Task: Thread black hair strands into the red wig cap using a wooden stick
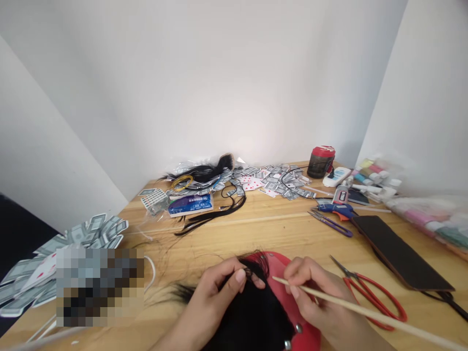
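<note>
Two containers sit at far right: a red-lidded dark jar (321, 162) and a clear bag (431, 222) of coloured items. The left hand (215, 297), fingers pinched, grips black hair (248, 317) on a red board (288, 287); the right hand (318, 302) clasps a thin wooden stick (365, 312). Wooden table (278, 226), white walls (204, 83) behind.

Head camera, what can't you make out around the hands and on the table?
In the head view:
The red piece under the black hair: largely covered by the hair, the left hand and the right hand, and cut off by the bottom edge.
The table's lower left: hidden by a pixelated patch.
The wooden stick: its lower end runs off the bottom right corner.
The print on the blue box: too small to read.
</note>
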`<state>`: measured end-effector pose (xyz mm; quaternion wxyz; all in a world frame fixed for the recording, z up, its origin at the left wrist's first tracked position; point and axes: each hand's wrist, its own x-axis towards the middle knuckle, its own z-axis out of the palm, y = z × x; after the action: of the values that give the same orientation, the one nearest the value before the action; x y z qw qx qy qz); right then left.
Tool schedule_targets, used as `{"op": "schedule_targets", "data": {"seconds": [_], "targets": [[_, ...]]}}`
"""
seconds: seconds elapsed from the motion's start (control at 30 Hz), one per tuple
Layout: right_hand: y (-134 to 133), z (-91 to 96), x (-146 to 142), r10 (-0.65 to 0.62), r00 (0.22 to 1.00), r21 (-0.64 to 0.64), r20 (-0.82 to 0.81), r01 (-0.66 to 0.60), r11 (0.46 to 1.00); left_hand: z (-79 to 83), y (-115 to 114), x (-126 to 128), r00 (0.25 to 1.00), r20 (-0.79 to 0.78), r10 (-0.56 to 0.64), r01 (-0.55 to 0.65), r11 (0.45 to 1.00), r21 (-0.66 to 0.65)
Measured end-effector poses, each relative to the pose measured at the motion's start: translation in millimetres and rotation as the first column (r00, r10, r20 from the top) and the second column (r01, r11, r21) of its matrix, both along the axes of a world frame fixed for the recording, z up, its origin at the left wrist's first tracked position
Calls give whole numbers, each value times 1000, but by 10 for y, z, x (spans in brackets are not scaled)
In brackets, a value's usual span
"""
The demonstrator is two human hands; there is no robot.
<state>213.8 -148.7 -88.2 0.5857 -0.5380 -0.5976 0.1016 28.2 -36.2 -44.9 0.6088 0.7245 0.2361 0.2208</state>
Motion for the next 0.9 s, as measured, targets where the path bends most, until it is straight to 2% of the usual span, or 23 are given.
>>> {"op": "schedule_targets", "data": {"seconds": [0.13, 0.27, 0.33, 0.5, 0.73, 0.9], "targets": [[-25, 9, 18, 30, 988, -75, -151, -42, 996, -31, 12, -5, 1000, 6, 17, -16, 997, -74], [-21, 34, 27, 101, 921, -98, -377, -148, 984, -67, 37, 5, 999, 38, 26, -20, 987, -158], [-15, 44, 34, 119, 894, -116, -432, -186, 976, -82, 51, 14, 998, 56, 36, -25, 983, -182], [-9, 71, 21, 106, 889, -150, -445, -191, 970, -117, 66, 20, 994, 81, 74, -52, 969, -242], [-5, 163, -93, 23, 921, -193, -389, -106, 976, -120, 71, 23, 986, 131, 103, -48, 927, -371], [3, 178, -92, 30, 939, -210, -342, -107, 972, -111, 77, 27, 984, 142, 110, -46, 918, -394]]}}
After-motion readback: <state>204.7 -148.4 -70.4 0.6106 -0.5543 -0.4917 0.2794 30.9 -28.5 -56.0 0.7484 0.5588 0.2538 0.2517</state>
